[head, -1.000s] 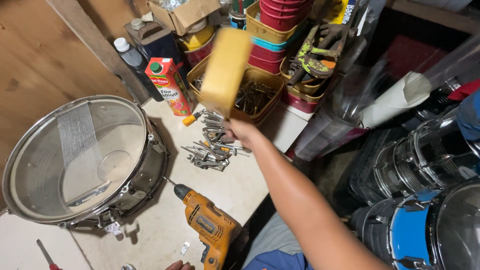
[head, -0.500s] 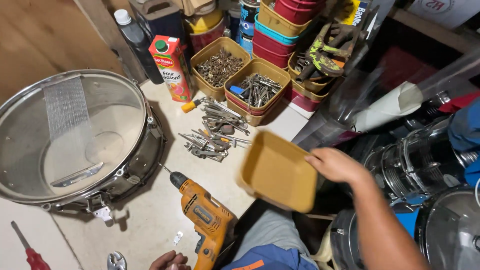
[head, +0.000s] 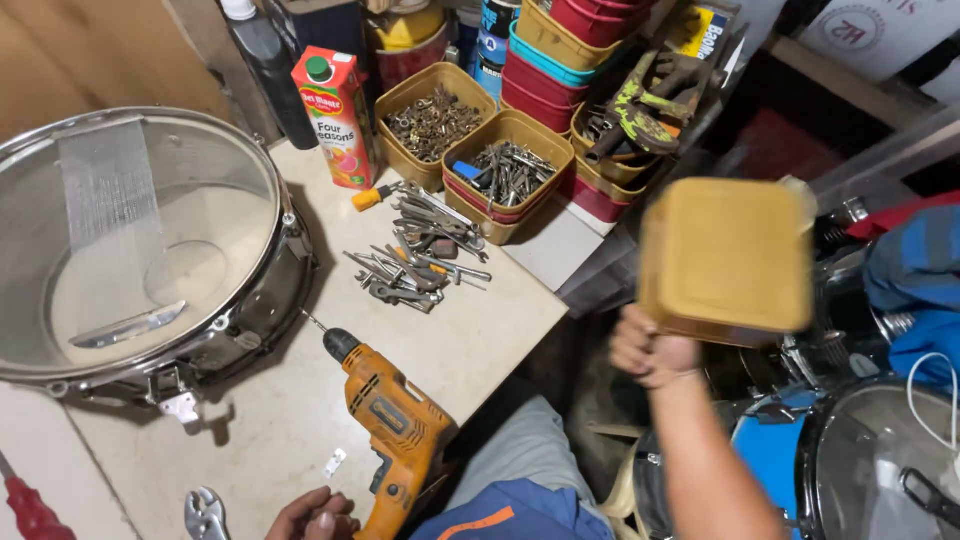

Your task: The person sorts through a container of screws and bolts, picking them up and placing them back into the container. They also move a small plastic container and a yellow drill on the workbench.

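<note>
Gripping one yellow tub point(head: 728, 258), the right hand point(head: 652, 350) is raised; the left hand point(head: 312, 515), fingers curled, is laid beside one orange drill point(head: 395, 423).

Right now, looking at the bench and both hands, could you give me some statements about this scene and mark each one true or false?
1. The right hand holds a yellow tub up off the bench. True.
2. The drill is blue. False: it is orange.
3. The drum sits on the bench, left of the drill. True.
4. The juice carton lies flat. False: it stands upright.
5. The left hand grips the red screwdriver. False: it rests by the drill's handle, apart from the screwdriver.
6. Loose wrenches lie in front of the tubs of hardware. True.
</note>
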